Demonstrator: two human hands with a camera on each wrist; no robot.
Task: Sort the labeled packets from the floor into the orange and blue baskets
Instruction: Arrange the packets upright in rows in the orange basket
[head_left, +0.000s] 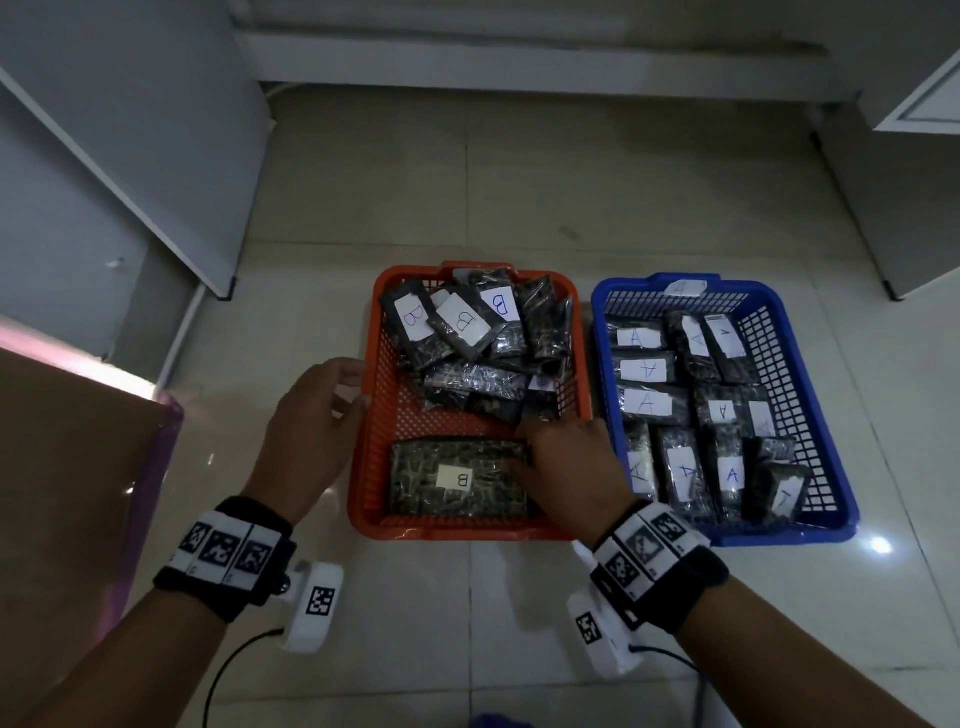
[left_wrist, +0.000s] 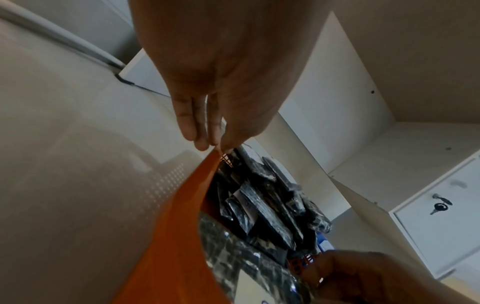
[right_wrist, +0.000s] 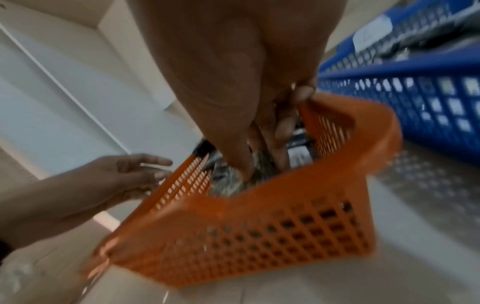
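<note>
Head: right hand (head_left: 566, 462) fingers resting on B packet (head_left: 460, 486), 6 o'clock of orange basket (head_left: 366, 441); pinch unclear. Left wrist: left hand (left_wrist: 221, 72) relaxed, fingertips at rim. Right wrist: blurred. Packet probably light, crinkly, slippery; grip the edges.

An office or storage room: glossy pale floor tiles (head_left: 519, 208), plain white cabinets (head_left: 104, 156) standing on them, and a lockable cabinet door with a key (left_wrist: 439, 206) in it, under dim indoor light.
</note>
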